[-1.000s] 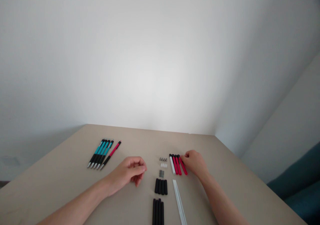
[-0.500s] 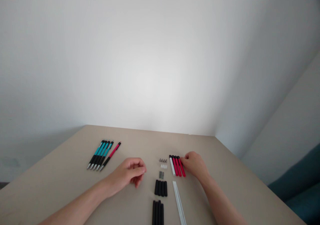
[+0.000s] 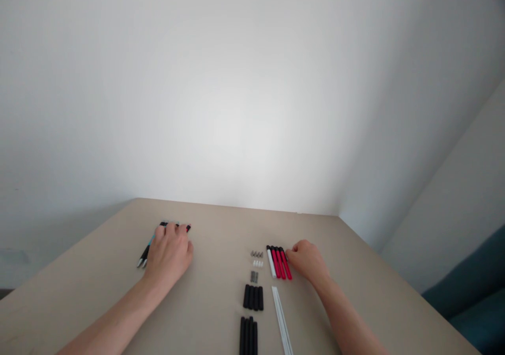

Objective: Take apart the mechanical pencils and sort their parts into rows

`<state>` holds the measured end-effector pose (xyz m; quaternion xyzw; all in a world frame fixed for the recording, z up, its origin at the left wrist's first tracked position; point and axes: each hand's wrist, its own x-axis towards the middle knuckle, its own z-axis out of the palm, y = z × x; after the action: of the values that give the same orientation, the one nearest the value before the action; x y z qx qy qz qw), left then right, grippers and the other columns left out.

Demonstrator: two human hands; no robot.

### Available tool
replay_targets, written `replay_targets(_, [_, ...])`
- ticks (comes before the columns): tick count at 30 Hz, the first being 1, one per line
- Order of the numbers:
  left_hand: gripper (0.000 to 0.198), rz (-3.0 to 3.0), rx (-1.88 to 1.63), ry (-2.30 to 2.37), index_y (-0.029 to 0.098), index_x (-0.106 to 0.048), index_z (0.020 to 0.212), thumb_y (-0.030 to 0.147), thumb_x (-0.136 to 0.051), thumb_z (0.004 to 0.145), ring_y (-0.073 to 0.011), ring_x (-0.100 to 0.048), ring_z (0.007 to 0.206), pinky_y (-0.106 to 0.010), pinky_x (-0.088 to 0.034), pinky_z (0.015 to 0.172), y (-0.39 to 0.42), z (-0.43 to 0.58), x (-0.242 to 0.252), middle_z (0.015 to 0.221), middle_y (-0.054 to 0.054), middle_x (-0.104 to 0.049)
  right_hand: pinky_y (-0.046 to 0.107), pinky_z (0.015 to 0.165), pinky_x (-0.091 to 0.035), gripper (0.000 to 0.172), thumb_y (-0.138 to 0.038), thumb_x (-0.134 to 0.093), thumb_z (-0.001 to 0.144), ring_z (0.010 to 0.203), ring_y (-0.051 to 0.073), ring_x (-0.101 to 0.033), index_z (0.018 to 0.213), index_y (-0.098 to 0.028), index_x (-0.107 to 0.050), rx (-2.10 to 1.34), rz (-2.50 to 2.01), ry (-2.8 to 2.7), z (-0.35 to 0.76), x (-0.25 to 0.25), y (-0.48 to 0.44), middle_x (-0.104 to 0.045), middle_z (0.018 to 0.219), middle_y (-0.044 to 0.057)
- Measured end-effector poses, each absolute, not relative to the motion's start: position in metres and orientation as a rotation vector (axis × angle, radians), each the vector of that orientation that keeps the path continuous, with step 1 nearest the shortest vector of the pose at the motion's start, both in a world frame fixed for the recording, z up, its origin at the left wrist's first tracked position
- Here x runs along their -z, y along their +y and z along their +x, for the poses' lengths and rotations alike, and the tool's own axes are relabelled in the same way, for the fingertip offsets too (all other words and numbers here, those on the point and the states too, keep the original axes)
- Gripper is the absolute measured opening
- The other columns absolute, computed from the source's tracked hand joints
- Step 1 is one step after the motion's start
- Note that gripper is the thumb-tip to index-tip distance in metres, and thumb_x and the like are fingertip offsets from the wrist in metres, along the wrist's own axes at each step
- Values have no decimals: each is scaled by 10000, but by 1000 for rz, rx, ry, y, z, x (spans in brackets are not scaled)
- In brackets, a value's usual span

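My left hand (image 3: 169,250) lies palm down over the row of pens at the left, its fingers slightly apart; the palm side is hidden. Past it show a turquoise pen with a black grip (image 3: 145,252) and the dark top of a red pen (image 3: 188,229). My right hand (image 3: 308,259) is curled, thumb and fingers together, its fingertips at the upper end of the rightmost red pen barrel (image 3: 286,265). Whether something is pinched there cannot be seen. Beside that barrel lie more red ones and a white pen barrel (image 3: 271,263), all with black tops.
Between the hands lie small metal tips (image 3: 256,254), small white pieces (image 3: 258,264), springs (image 3: 254,277), short black grips (image 3: 253,297) and longer black tubes (image 3: 248,336). Thin white refills (image 3: 281,318) lie to their right. A wall (image 3: 236,108) rises behind the beige table (image 3: 213,323).
My left hand has moved left and away from me, from the bare table onto the pens, covering most of them. My right hand has stayed by the red barrels.
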<state>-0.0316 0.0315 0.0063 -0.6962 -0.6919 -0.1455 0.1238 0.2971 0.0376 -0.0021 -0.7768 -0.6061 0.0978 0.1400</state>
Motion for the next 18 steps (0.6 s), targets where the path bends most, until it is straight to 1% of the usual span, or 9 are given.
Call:
replay_targets(4, [366, -1993, 269, -2083, 67, -627, 1100, 230, -467, 813, -374, -499, 974, -409, -397, 753, 30, -31, -2, 982, -210, -570, 254, 534, -365, 225, -204, -521, 710, 679, 238, -665, 566, -140, -682, -293, -2248, -1748, 296, 2, 37, -710, 674, 165])
replay_targets(10, [368, -2036, 202, -2047, 74, -626, 1121, 237, -434, 853, -347, -525, 950, -398, -405, 766, 31, -30, 1, 977, -196, -576, 260, 539, -364, 234, -214, -505, 716, 693, 243, -665, 599, -137, -693, -253, -2265, -1718, 297, 2, 37, -710, 691, 166])
replay_targets(12, [350, -2063, 194, -2028, 88, -629, 1122, 186, -423, 856, -326, -538, 935, -396, -403, 787, 32, -31, 2, 979, -186, -582, 261, 539, -359, 236, -219, -506, 723, 685, 240, -661, 603, -139, -693, -229, -2267, -1706, 298, 2, 37, -708, 690, 163])
replay_targets(15, [368, -2110, 173, -2025, 98, -643, 1094, 57, -452, 782, -302, -548, 936, -389, -397, 826, 34, -33, 3, 991, -173, -599, 263, 533, -345, 251, -239, -502, 745, 661, 232, -649, 602, -152, -690, -185, -2253, -1690, 298, 1, 37, -703, 678, 152])
replay_targets(17, [361, -2145, 170, -2034, 98, -673, 1029, 19, -474, 739, -300, -547, 958, -388, -394, 846, 36, -35, 4, 1017, -173, -607, 261, 532, -333, 278, -261, -496, 769, 644, 220, -637, 584, -165, -679, -148, -2229, -1681, 297, 0, 36, -696, 660, 138])
replay_targets(18, [335, -2162, 178, -2036, 99, -690, 984, 17, -476, 739, -301, -549, 962, -391, -394, 852, 36, -36, 5, 1021, -175, -612, 259, 533, -326, 296, -274, -491, 783, 636, 212, -629, 570, -170, -669, -127, -2212, -1678, 296, -1, 35, -692, 650, 130])
